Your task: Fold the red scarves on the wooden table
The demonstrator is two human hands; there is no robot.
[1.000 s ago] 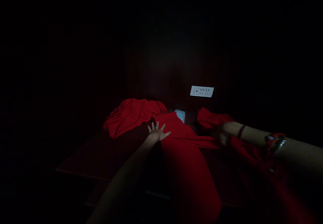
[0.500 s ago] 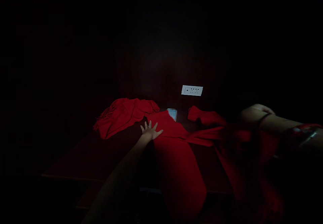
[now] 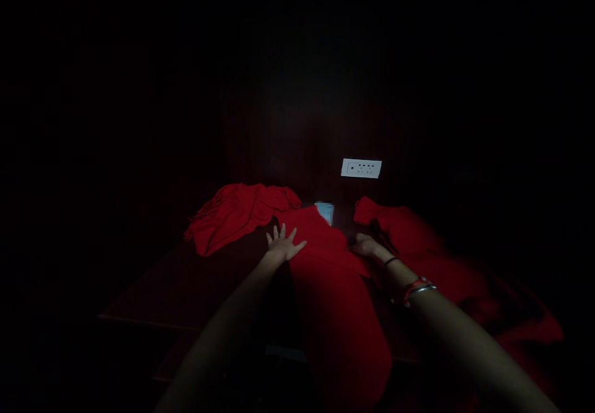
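A red scarf [image 3: 341, 314] lies across the dark table and hangs over its front edge. My left hand [image 3: 284, 248] rests flat on its upper part, fingers spread. At the right side of the same fabric is my right hand [image 3: 365, 245], turned down toward it; its fingers are dim and partly hidden, so their grip is unclear. Another red scarf with a fringe [image 3: 242, 214] lies loosely bunched to the left. More red cloth [image 3: 409, 230] spreads out on the right, running behind and beside my right forearm.
A small pale rectangular object [image 3: 325, 213], pixelated, sits at the back of the table beyond the scarf. On the dark wall is a white socket panel [image 3: 361, 168]. The table's front edge [image 3: 149, 322] shows at the left. Most surroundings are very dark.
My right hand has come in from the far right to beside the middle scarf. The red cloth that was stretched and blurred at the right now lies more spread out. My left hand stays spread on the scarf.
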